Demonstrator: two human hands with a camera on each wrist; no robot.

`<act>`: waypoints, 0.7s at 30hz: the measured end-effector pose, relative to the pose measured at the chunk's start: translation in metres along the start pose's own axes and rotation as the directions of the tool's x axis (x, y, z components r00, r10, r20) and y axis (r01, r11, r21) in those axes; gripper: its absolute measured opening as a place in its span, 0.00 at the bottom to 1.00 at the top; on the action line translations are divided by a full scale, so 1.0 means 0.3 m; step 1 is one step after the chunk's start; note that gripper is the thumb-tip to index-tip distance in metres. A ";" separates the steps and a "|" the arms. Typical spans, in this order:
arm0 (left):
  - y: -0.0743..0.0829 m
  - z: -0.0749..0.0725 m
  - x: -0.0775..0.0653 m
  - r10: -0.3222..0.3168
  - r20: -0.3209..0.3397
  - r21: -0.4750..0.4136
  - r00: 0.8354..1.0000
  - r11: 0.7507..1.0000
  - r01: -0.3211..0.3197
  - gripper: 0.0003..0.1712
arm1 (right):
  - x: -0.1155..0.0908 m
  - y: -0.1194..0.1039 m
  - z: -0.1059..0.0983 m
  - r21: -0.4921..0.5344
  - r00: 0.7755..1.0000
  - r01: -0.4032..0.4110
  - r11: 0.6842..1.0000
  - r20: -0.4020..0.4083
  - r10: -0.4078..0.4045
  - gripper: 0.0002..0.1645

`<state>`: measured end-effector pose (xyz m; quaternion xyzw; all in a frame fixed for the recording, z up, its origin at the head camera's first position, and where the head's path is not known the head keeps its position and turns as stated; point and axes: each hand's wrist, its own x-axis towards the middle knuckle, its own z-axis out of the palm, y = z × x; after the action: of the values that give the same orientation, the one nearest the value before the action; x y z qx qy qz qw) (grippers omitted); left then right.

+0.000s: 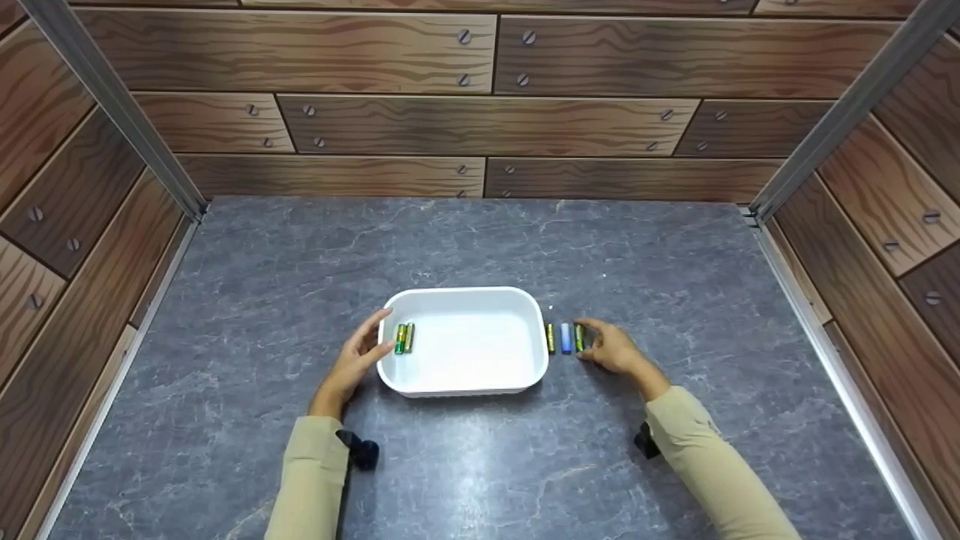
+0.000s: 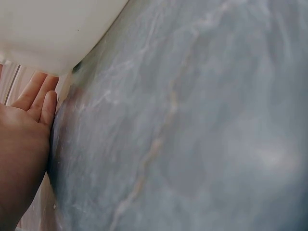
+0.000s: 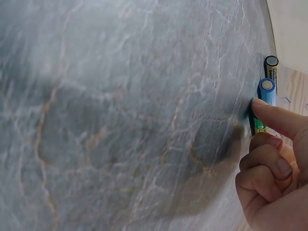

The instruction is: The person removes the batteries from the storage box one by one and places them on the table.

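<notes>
Left hand: fingers spread at left end of white tray; two batteries inside, far left. Right hand: thumb and finger pinch green battery, right of blue battery and yellow-green battery on bench.

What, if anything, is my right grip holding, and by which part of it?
Your right grip pinches the outermost green-and-gold battery by its two ends, thumb at the near end.
</notes>
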<state>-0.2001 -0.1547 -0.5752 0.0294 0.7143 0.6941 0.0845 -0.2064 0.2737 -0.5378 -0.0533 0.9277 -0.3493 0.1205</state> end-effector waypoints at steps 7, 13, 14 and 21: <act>-0.001 0.000 0.001 0.002 0.002 0.001 1.000 1.000 -0.002 0.33 | -0.003 -0.002 -0.004 0.039 1.000 -0.014 0.999 0.007 0.014 0.38; -0.002 0.001 0.002 0.015 0.005 -0.003 1.000 1.000 -0.015 0.33 | -0.008 -0.012 -0.013 0.071 1.000 -0.020 0.997 -0.002 0.020 0.38; -0.002 0.001 0.002 0.019 0.007 -0.004 1.000 1.000 -0.019 0.33 | -0.009 -0.015 -0.015 0.072 1.000 -0.019 0.997 -0.005 0.020 0.37; 0.003 -0.001 -0.003 -0.020 0.022 -0.013 1.000 1.000 0.020 0.34 | -0.024 -0.055 -0.018 0.090 0.999 0.009 0.996 -0.032 -0.007 0.35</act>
<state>-0.1994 -0.1550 -0.5742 0.0292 0.7090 0.6975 0.0995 -0.2007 0.2661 -0.5217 -0.0460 0.9126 -0.3920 0.1069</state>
